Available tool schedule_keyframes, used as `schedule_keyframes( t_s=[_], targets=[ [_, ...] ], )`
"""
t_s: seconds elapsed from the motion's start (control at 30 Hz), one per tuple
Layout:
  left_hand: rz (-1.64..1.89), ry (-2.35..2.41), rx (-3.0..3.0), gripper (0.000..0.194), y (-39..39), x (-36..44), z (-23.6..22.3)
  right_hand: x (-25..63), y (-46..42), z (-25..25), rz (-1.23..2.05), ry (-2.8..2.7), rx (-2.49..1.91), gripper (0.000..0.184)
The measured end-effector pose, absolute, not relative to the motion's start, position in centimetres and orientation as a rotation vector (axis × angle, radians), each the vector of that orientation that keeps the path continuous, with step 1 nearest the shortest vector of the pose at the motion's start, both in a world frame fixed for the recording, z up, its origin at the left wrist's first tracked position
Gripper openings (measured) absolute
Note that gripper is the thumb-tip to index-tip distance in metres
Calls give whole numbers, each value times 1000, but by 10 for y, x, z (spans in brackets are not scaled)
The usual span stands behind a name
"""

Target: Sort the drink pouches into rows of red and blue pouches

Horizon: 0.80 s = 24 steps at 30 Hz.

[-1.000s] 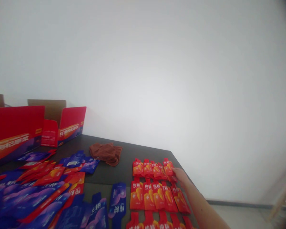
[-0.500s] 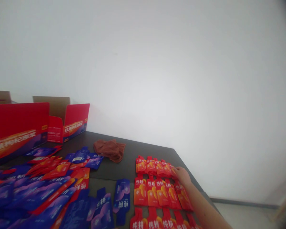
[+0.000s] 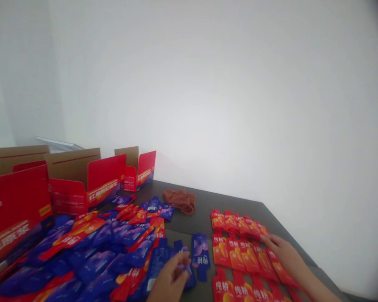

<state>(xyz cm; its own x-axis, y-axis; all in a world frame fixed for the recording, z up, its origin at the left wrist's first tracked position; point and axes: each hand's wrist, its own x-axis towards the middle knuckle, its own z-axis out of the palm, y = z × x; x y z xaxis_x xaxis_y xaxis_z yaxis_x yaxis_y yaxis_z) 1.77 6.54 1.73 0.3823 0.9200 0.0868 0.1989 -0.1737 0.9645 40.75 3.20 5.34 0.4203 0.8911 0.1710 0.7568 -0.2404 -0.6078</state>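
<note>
**Both hands in the sachets, red rows on the right, blue pile on the left**

Here's what the feed gives me: a dark bench point(image 3: 227, 205) runs out ahead, with open red-and-blue display cartons point(image 3: 94, 184) standing along it at ten o'clock. Just this side of them, at eleven, a loose heap of blue and red sachets point(image 3: 113, 247) spreads over the top, and a crumpled brown towel point(image 3: 179, 200) sits at twelve, well beyond the hands. At one to two, red sachets point(image 3: 236, 256) lie in tidy rows, with a lone blue sachet point(image 3: 200, 256) flat between those rows and the heap.

My read on the step: sachets being laid out by colour. The right hand point(image 3: 280, 249) rests on the red rows at two o'clock, its fingers point(image 3: 266, 239) spread and flat. The left hand point(image 3: 166, 283) sits low at twelve, by the heap's edge, fingers point(image 3: 182, 268) curled and apparently pinching a small blue sachet point(image 3: 185, 256), though blur keeps me from being sure. The next move calls for a clean release beside the lone blue one, clear of the red rows.
</note>
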Motion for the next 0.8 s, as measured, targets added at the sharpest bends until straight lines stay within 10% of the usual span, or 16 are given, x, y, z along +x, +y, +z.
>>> schedule_keyframes(
  t_s=[0.8],
  targets=[
    [58,1968,2706,18,153,-79,84,280,-19,111,500,-1502,-1703,36]
  ],
)
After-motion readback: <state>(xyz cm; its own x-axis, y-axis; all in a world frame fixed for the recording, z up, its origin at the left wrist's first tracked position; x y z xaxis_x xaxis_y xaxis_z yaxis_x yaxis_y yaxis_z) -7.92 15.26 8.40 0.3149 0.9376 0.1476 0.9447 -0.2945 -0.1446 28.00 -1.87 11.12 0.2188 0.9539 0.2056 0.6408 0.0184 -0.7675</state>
